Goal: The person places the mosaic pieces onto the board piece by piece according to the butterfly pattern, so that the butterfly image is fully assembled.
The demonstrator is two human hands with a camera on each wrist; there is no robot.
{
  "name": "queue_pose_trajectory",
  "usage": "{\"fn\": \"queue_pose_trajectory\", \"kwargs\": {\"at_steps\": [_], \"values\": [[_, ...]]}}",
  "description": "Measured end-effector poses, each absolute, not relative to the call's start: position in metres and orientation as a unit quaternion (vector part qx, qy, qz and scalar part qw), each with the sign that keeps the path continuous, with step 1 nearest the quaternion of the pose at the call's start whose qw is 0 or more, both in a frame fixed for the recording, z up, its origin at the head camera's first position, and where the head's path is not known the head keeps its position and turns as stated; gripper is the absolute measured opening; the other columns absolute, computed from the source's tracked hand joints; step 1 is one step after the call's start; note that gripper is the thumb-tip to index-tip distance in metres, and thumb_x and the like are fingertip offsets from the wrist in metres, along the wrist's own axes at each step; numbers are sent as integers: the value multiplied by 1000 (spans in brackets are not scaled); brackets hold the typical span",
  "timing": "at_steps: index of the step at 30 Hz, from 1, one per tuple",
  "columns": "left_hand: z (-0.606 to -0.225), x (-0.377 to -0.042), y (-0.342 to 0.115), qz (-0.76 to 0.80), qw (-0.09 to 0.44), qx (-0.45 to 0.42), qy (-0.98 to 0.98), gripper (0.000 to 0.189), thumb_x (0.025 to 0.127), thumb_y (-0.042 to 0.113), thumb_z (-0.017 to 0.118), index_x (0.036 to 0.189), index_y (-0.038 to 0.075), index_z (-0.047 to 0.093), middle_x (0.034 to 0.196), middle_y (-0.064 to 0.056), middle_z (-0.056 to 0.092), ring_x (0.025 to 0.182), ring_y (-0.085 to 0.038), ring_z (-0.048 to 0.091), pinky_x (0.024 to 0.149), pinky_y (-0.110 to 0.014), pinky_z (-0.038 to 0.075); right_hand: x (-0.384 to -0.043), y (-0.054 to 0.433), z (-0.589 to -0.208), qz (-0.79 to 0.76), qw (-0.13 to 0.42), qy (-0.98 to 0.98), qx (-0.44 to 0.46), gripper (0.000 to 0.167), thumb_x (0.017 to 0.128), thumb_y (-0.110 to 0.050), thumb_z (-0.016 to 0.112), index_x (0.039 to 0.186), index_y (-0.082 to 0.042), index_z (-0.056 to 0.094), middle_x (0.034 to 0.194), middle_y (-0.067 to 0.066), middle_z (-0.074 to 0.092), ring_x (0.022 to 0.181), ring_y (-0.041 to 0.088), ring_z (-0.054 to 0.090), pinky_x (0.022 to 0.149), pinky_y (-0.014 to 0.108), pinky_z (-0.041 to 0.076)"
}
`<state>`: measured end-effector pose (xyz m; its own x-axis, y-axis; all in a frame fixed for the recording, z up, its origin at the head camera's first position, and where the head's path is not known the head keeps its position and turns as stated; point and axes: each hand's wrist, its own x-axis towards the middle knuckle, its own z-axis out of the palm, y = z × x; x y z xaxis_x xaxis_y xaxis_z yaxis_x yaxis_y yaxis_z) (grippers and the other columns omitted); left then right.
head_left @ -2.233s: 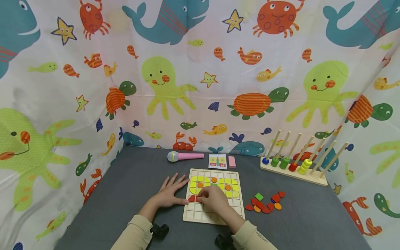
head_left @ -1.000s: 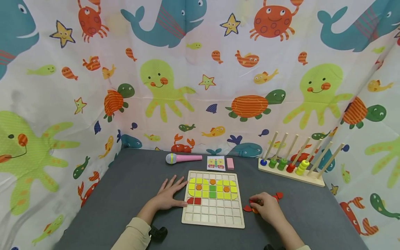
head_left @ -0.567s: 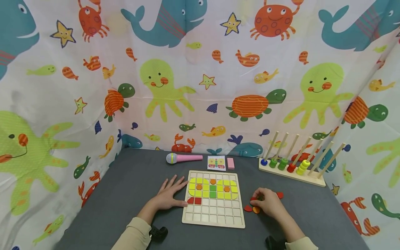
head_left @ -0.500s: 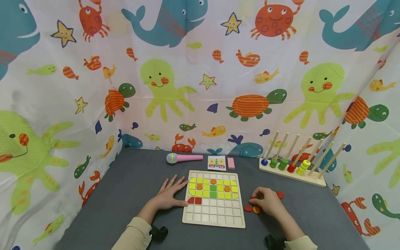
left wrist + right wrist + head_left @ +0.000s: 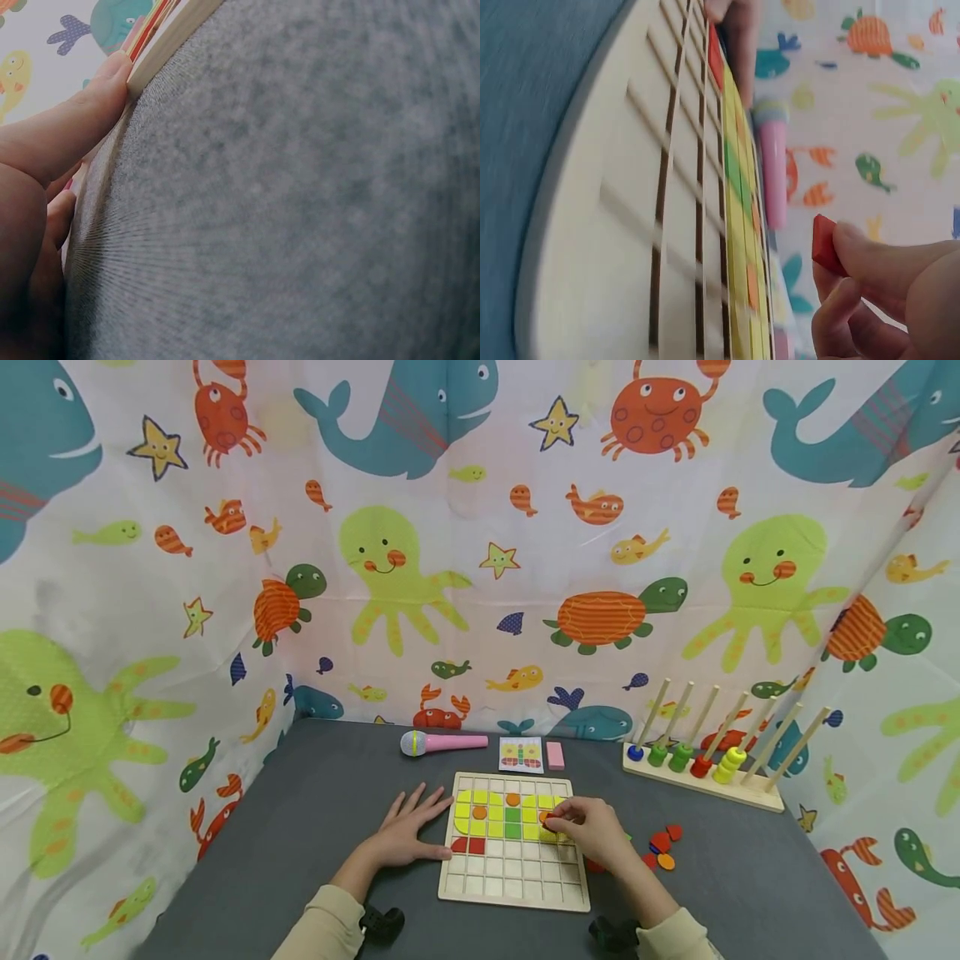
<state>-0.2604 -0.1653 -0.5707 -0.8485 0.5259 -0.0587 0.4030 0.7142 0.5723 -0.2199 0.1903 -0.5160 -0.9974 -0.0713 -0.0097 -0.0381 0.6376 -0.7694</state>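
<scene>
A wooden grid board [image 5: 513,888] lies on the table, its middle rows filled with yellow, orange and green tiles. Two red tiles [image 5: 476,845] sit side by side in the row below, at the left. My left hand [image 5: 403,839] is spread flat beside the board, its thumb [image 5: 105,90] against the edge. Over the board's right part, my right hand [image 5: 596,833] pinches a small red tile [image 5: 826,241] between thumb and fingers. The right wrist view shows that tile raised off the grid.
Loose red tiles [image 5: 661,842] and an orange disc [image 5: 666,862] lie right of the board, partly behind my right forearm. Behind the board are a pink toy microphone [image 5: 456,742], a pattern card [image 5: 521,755] and a pink block [image 5: 555,756]. A pegged bead stand [image 5: 697,783] is at back right.
My right hand first left the board for the loose tiles on the right. It has since come back left over the board with a red tile. My left hand stays at the board's edge.
</scene>
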Motion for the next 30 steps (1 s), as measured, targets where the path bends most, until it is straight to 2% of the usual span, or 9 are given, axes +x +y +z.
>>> {"fn": "queue_pose_trajectory", "kwargs": {"at_steps": [4,13,17,24,30], "values": [[-570,-260,-166,290,104,253,917,98,81,69,70,160,26,31,169,-4,20,157,-37,-1,121,-65,-7,-221,169,-520,-435,32,896,-79,8,91,-20,76,97,-16,80,89,-4,74,79,13,61,69,27,52],[-571,-258,-164,303,98,256,913,99,80,70,70,160,26,31,169,-8,21,157,-39,-1,120,-66,-8,-215,128,-532,-439,42,891,-107,5,87,-19,81,89,-15,78,78,-6,71,71,13,60,62,27,51],[-574,-259,-165,297,107,245,917,99,81,70,69,161,28,30,170,-4,19,157,-36,-3,121,-63,-11,-215,118,-538,-435,46,893,-105,6,87,-20,81,90,-15,78,79,-6,70,73,13,58,62,25,51],[-575,-260,-166,276,116,241,923,98,80,71,69,161,30,29,170,1,18,158,-32,-2,122,-62,-7,-215,109,-543,-384,38,916,-111,7,87,-26,81,87,-19,78,78,-11,66,75,12,55,68,28,47],[-578,-263,-165,271,110,238,926,98,81,70,70,161,31,29,169,2,19,158,-32,-2,122,-62,-7,-214,105,-542,-345,29,930,-118,11,87,-28,81,88,-18,77,74,-11,63,69,10,54,64,27,45]]}}
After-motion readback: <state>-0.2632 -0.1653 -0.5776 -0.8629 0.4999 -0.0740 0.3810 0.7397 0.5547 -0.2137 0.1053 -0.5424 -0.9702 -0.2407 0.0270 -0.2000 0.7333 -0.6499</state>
